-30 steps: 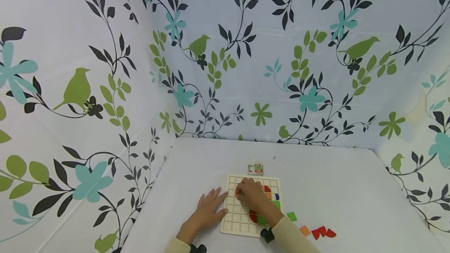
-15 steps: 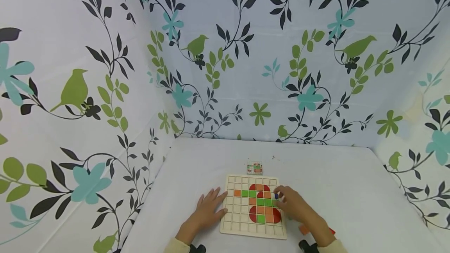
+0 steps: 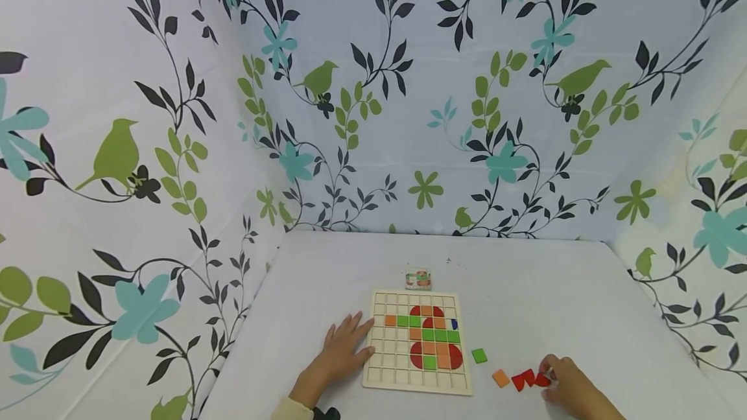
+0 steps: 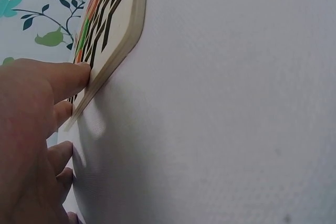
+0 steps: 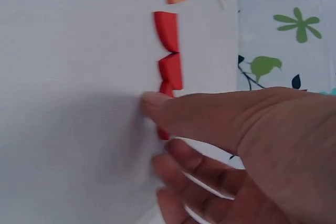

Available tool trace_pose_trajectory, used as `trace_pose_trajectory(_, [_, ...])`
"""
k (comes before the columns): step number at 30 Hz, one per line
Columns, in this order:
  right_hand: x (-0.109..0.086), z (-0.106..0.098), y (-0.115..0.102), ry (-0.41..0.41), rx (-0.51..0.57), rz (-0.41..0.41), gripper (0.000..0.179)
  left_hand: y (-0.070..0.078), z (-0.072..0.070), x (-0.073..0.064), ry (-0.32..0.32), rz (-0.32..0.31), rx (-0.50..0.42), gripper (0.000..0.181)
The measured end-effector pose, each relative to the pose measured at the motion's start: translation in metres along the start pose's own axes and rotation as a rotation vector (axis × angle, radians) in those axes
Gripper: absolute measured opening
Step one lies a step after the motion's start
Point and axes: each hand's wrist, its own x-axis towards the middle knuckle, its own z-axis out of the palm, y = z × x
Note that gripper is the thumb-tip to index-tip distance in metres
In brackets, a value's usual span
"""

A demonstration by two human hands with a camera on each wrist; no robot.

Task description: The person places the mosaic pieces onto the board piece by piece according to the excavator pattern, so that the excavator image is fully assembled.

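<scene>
A pale wooden grid board (image 3: 385, 363) lies on the table, with red, orange, green and blue tiles set in its cells. My left hand (image 3: 344, 349) rests flat at its left side, fingers spread; thumb and forefinger touch the board's edge (image 4: 118, 59). To the right of the board, my right hand (image 3: 569, 386) pinches a red quarter-circle tile (image 3: 543, 380) at the end of a short row. In the right wrist view the thumb covers part of that red tile (image 5: 164, 134), and the other fingers curl on its far side.
Two more red tiles (image 3: 518, 382) lie beside the pinched one, followed by an orange square tile (image 3: 500, 378) and a green square tile (image 3: 479, 355). Behind the board stands a small pattern card (image 3: 418, 279). Patterned cloth (image 3: 373, 115) walls the table's back and sides.
My right hand has left the board's left part, passed its right edge and come to the red tiles. An orange tile now shows in the board's left part. My left hand has stayed put.
</scene>
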Motion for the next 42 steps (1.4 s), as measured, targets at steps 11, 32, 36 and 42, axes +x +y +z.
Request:
trace_pose_trajectory(11, [0.02, 0.013, -0.003, 0.159, -0.02, -0.088, 0.022, -0.007, 0.006, 0.001, 0.021, 0.013, -0.002, 0.064])
trace_pose_trajectory(32, [0.062, 0.039, -0.057, 0.208, 0.065, -0.112, 0.024, -0.002, 0.001, -0.001, -0.015, -0.024, -0.009, 0.064])
trace_pose_trajectory(36, [0.067, 0.042, -0.063, 0.206, 0.05, -0.116, 0.027, 0.0, -0.001, -0.003, -0.007, -0.007, -0.013, 0.064])
trace_pose_trajectory(42, [0.067, 0.042, -0.071, 0.17, 0.016, -0.021, 0.041, -0.001, 0.0, -0.001, 0.0, -0.006, 0.001, 0.063])
